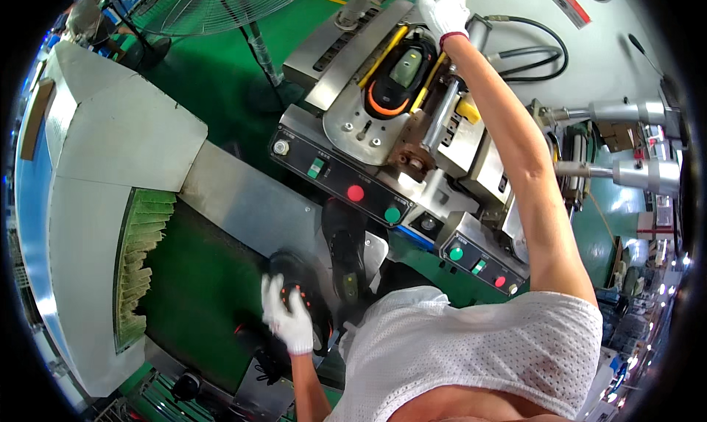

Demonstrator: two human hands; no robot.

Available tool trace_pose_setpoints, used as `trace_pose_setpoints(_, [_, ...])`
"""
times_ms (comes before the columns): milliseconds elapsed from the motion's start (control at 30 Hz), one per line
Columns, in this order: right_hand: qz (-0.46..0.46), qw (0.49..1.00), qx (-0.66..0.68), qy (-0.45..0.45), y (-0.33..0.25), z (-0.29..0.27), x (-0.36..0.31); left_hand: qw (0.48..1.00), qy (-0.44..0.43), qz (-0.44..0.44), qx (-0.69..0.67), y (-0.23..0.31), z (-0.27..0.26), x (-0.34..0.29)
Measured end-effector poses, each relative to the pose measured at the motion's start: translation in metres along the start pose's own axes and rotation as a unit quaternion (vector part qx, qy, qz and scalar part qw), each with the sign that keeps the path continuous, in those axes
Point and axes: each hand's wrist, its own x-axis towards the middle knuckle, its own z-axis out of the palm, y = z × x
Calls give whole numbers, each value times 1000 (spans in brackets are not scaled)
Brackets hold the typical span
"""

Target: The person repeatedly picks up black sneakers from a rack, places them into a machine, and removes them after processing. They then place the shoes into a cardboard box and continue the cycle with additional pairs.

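Observation:
My left hand (pixel 289 317), in a white knitted glove, is over a black shoe (pixel 305 271) with small orange dots, its thumb and fingers apart. Whether it touches that shoe I cannot tell. Beside it, another black shoe (pixel 346 249) rests against the metal shelf. My right hand (pixel 444 11), gloved too, reaches to the far side of a metal press (pixel 357 138); its fingers look apart, with nothing visible in them. In the press, between two yellow bars, sits a black shoe (pixel 379 90) with an orange rim and a grey-green piece inside.
A control panel (pixel 339 179) with red and green buttons fronts the press; a second panel (pixel 482 260) is to its right. At left stands a pale machine housing (pixel 96 223) with a fringed green opening (pixel 140 267). A large fan (pixel 213 6) stands behind. Black hoses (pixel 541 54) curve at upper right.

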Motion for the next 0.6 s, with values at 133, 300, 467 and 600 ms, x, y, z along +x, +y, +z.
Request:
trace_pose_setpoints(133, [14, 993, -110, 28, 42, 80, -124, 981, 70, -177, -28, -48, -19, -67])
trace_pose_setpoints(300, [23, 978, -132, -161, 15, 79, -108, 995, -5, -104, 0, -19, 5, -8])
trace_pose_setpoints(467, [79, 898, -101, -422, 50, 42, -51, 995, 89, 20, -31, -30, -10, 8])
trace_pose_setpoints(600, [-76, 947, 243, -197, -49, -88, -170, 977, 146, -133, -83, -106, -36, -43])
